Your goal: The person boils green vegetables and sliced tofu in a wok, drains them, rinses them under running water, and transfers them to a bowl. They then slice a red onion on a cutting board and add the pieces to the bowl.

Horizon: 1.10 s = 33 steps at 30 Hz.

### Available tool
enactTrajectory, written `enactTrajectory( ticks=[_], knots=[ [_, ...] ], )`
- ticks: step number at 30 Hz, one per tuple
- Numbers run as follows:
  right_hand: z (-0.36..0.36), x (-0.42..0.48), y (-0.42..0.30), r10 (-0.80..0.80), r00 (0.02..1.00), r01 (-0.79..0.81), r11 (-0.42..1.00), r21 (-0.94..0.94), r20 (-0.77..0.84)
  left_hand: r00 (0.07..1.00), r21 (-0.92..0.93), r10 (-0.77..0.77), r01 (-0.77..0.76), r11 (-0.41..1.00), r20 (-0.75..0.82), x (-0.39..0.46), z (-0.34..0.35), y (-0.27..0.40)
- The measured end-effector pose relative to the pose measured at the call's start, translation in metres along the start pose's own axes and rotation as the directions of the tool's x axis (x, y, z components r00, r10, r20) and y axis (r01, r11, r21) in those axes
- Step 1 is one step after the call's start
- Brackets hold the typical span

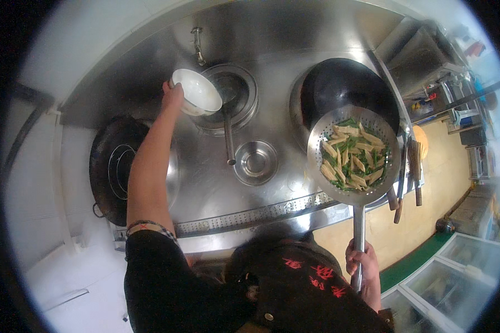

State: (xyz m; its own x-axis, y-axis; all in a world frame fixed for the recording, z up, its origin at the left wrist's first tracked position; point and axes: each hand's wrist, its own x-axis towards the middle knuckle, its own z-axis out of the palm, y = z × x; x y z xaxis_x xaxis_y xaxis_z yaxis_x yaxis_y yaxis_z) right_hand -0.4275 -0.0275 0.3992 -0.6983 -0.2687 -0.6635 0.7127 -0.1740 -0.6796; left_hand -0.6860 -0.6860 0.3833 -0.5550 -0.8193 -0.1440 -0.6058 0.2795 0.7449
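My left hand (173, 96) grips the rim of a white bowl (198, 89), tilted over the edge of a round metal pot (250, 100). No food shows inside the bowl. A ladle (229, 141) rests in that pot, its handle pointing toward me. My right hand (363, 262) is closed around the metal handle of a large perforated strainer (316, 154). Cut pale strips, perhaps tofu skin (360, 164), and green vegetable pieces (350, 123) fill the strainer. It is held level, overlapping the near edge of a black wok (337, 83) in the view.
A small steel bowl (256, 162) sits on the stainless cooktop (204, 183). Another dark wok (108, 166) stands at the left. A water tap (197, 45) juts from the back wall. Utensils with wooden handles (400, 208) hang at the right, near glass-topped cabinets (437, 287).
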Motion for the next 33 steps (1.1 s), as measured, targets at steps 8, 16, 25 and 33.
enactTrajectory(
  ticks=[8, 16, 25, 33],
  knots=[
    [0.018, 0.001, 0.000, 0.007, 1.000, -0.007, 1.000, 0.017, -0.015, 0.993, 0.164, 0.113, -0.114, 0.980, 0.015, 0.071, 0.039, -0.009],
    [0.011, 0.000, 0.001, 0.022, 0.999, -0.022, 1.000, 0.004, -0.027, 0.958, -0.786, -0.067, 0.267, 0.558, 0.278, -0.003, 0.043, -0.103],
    [-0.003, -0.007, -0.020, 0.027, 0.995, -0.026, 1.000, -0.008, 0.093, 0.972, -0.951, -0.011, 0.231, 0.207, 0.233, -0.134, 0.007, -0.130],
    [-0.046, -0.003, -0.034, 0.076, 0.977, -0.050, 0.990, -0.133, 0.197, 0.980, -0.872, 0.014, -0.182, 0.454, -0.197, -0.242, -0.035, -0.143]
  ],
)
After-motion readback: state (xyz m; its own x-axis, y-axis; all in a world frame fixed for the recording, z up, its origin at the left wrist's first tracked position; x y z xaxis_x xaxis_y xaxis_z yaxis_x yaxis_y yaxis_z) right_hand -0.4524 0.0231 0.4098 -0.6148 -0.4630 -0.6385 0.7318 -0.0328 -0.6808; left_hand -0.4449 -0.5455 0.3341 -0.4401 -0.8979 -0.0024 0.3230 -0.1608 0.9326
